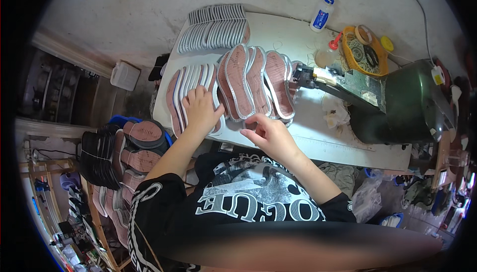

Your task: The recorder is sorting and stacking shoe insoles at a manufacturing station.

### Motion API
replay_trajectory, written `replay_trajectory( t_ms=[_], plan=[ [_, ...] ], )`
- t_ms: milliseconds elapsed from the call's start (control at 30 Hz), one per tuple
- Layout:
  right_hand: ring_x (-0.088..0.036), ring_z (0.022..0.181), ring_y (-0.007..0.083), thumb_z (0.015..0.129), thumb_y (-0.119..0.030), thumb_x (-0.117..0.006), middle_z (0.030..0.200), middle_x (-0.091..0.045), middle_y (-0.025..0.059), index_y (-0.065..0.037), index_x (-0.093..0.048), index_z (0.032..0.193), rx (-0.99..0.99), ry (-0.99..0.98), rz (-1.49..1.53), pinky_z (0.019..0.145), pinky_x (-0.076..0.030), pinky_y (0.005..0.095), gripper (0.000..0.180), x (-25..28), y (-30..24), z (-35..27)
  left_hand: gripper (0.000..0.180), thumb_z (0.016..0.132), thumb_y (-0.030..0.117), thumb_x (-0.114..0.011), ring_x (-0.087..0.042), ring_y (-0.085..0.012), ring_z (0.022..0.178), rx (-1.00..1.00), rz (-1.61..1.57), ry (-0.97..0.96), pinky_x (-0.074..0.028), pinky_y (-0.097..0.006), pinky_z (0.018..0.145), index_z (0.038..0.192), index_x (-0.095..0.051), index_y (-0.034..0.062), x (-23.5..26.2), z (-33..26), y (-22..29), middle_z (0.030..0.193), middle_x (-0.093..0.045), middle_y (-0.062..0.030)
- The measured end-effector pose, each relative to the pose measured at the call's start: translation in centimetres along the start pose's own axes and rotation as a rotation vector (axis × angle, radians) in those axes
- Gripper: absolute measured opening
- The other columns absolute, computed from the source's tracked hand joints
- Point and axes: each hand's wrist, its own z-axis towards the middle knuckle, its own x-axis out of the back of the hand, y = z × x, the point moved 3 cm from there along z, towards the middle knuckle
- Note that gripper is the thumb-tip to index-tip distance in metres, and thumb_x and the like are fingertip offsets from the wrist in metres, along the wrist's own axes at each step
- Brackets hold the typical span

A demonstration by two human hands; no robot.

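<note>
My left hand (200, 113) rests on a standing row of white-edged shoe soles (189, 80), its fingers spread over their edges. To its right, reddish-brown shoe soles with pale rims (236, 80) lie overlapped in a fanned pile. My right hand (268, 132) is at the near ends of this pile, its thumb and index finger apart and the other fingers curled. I see nothing held in it. Behind both hands, grey-edged soles (213, 34) are packed in tight rows at the table's far left.
On the white table (318, 125), a dark green machine (392, 103) with a long arm reaches toward the pile. Beyond it are a yellow basket (380, 56) of rubber bands and a white bottle (322, 14). Bundled soles (102, 155) are stacked at lower left.
</note>
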Motion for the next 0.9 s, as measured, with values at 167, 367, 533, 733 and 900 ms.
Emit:
replay_trajectory(
  t_ms=[167, 367, 533, 733, 900],
  plan=[
    [-0.048, 0.047, 0.0108, 0.086, -0.021, -0.064, 0.053, -0.052, 0.0049, -0.001, -0.060, 0.092, -0.037, -0.103, 0.074, 0.048, -0.037, 0.0270, 0.021, -1.3, -1.7, -0.6, 0.026, 0.068, 0.028, -0.064, -0.044, -0.0243, 0.101, -0.077, 0.146, 0.004, -0.031, -0.043, 0.082, 0.077, -0.069, 0.0048, -0.5, 2.8, 0.4, 0.095, -0.055, -0.0050],
    [-0.053, 0.051, 0.0073, 0.090, -0.021, -0.061, 0.059, -0.056, -0.0004, -0.004, -0.062, 0.098, -0.163, -0.513, 0.537, 0.049, -0.042, 0.0251, 0.019, -2.7, -4.2, -2.9, 0.023, 0.071, 0.024, -0.059, -0.045, -0.0241, 0.102, -0.337, 0.329, -0.218, -0.032, -0.045, 0.082, 0.076, -0.071, 0.0050, -0.5, 3.6, -0.2, 0.098, -0.056, -0.0062],
    [-0.059, 0.085, 0.0090, 0.091, -0.021, -0.058, 0.094, -0.064, 0.0023, -0.002, -0.061, 0.105, -0.013, -0.181, 0.658, 0.078, -0.047, 0.0256, 0.024, -1.2, -2.3, -2.4, 0.019, 0.073, 0.019, -0.058, -0.046, -0.0291, 0.100, -0.126, -0.089, -0.110, -0.037, -0.044, 0.083, 0.072, -0.065, 0.0016, 4.5, 5.9, -2.1, 0.098, -0.056, -0.0104],
    [-0.054, 0.105, 0.0145, 0.091, -0.017, -0.059, 0.116, -0.057, 0.0128, 0.006, -0.041, 0.128, -0.244, -0.192, 0.926, 0.093, -0.042, 0.0284, 0.047, 0.0, -2.7, -0.4, 0.009, 0.071, 0.006, -0.060, -0.046, -0.0335, 0.091, -0.314, -0.582, 0.155, -0.038, -0.042, 0.081, 0.069, -0.054, -0.0005, 9.6, 0.9, 6.1, 0.092, -0.050, -0.0151],
    [-0.060, 0.087, 0.0119, 0.086, -0.006, -0.064, 0.109, -0.061, 0.0088, 0.007, -0.048, 0.122, -0.045, -0.105, 0.926, 0.079, -0.050, 0.0264, 0.042, 1.3, -3.1, -1.8, 0.019, 0.079, 0.014, -0.063, -0.046, -0.0320, 0.101, -0.327, -0.850, 0.083, -0.036, -0.041, 0.090, 0.087, -0.056, -0.0016, 8.6, 1.0, 7.0, 0.100, -0.050, -0.0155]
  ],
)
